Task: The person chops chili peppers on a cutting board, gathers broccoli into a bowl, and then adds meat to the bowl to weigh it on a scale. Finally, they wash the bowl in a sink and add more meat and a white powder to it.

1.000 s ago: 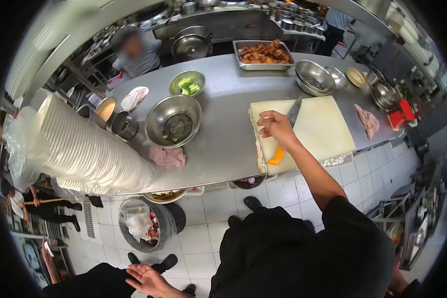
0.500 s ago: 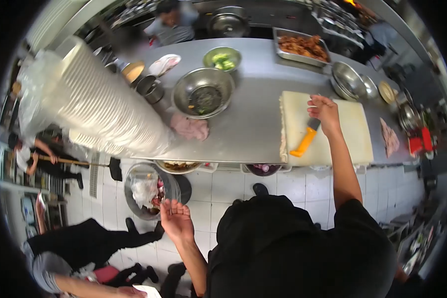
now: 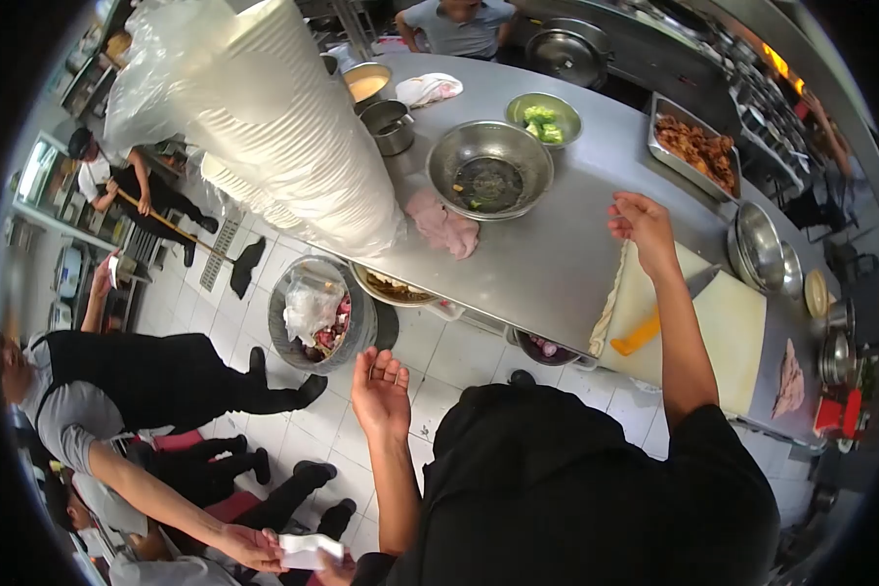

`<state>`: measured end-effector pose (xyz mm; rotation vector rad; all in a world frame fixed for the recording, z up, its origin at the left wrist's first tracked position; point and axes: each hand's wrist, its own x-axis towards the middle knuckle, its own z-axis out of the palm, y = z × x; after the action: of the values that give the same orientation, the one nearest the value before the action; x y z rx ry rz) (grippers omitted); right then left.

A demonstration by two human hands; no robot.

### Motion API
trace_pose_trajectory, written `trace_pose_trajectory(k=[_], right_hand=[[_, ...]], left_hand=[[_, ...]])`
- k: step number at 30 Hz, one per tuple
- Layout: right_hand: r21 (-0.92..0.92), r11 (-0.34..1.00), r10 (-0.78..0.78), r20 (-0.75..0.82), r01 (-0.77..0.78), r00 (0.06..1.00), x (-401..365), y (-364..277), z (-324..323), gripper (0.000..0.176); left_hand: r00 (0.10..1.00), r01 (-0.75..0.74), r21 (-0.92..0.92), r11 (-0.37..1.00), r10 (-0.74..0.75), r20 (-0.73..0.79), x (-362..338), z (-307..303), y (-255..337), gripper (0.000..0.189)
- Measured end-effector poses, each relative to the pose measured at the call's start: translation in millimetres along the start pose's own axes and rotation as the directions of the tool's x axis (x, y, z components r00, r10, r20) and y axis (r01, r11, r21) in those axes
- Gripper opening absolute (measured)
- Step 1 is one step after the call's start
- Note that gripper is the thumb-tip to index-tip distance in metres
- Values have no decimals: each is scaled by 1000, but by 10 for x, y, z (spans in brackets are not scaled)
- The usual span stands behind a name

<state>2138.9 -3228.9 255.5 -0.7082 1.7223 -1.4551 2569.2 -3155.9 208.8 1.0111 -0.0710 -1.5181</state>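
Observation:
My left hand (image 3: 381, 393) is raised palm up in front of the trash bin (image 3: 361, 317), fingers loosely bent and nothing in it. Over the counter, my right hand (image 3: 645, 230) hovers just beyond the cutting board (image 3: 732, 327), empty with slightly curled fingers. On that board lies a knife (image 3: 640, 334) with an orange handle; my right forearm hides part of it. A pink cloth (image 3: 441, 223) rests by a steel mixing bowl (image 3: 537, 186). At lower left, a co-worker's hand (image 3: 254, 547) holds a folded white paper or cloth (image 3: 311, 550), and another hand reaches its right end.
Wrapped white containers (image 3: 293, 127) tower at the counter's left. Broccoli sits in a bowl (image 3: 568, 112); a metal tray (image 3: 695, 181) holds browned food. Steel bowls (image 3: 757, 244) stand at right. People are close on my left, and one person (image 3: 127, 186) farther back holds a broom or mop.
The view has turned left, so the counter shifts right and tilts. My right hand now appears off the board's far edge. The co-worker's arm with the white item shows farther into view.

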Motion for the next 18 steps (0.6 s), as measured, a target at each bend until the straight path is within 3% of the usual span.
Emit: trace_pose_trajectory(k=[3,5,8,10,11,14,17,18], right_hand=[[-41,999,-13,102,17,995,65,42,-8,21],[-168,985,-10,150,35,989,76,9,2,46],[-167,985,-4,169,33,986,100,7,106,38],[-143,989,-16,208,47,978,52,-48,202,17],[-133,990,-19,228,50,974,2,-93,253,15],[-363,929,5,201,70,980,-175,-287,462,15],[-298,954,133,325,-32,936,-196,-144,549,16],[-410,912,183,382,-12,906,-280,-138,608,17]], left_hand=[[1000,7,-2,1000,-7,-24,-24,69,-46,22],[1000,-7,0,1000,7,-15,-31,118,-59,21],[999,-31,-4,1000,31,-13,-33,121,-72,21],[999,-44,2,999,44,-24,-58,119,-72,21],[998,-49,0,999,49,-27,-56,107,-70,21],[996,-60,-8,998,60,-61,-93,8,-66,22],[995,-74,-25,997,73,-66,-101,-75,-33,22],[994,-79,-23,997,77,-76,-118,-116,-20,22]])
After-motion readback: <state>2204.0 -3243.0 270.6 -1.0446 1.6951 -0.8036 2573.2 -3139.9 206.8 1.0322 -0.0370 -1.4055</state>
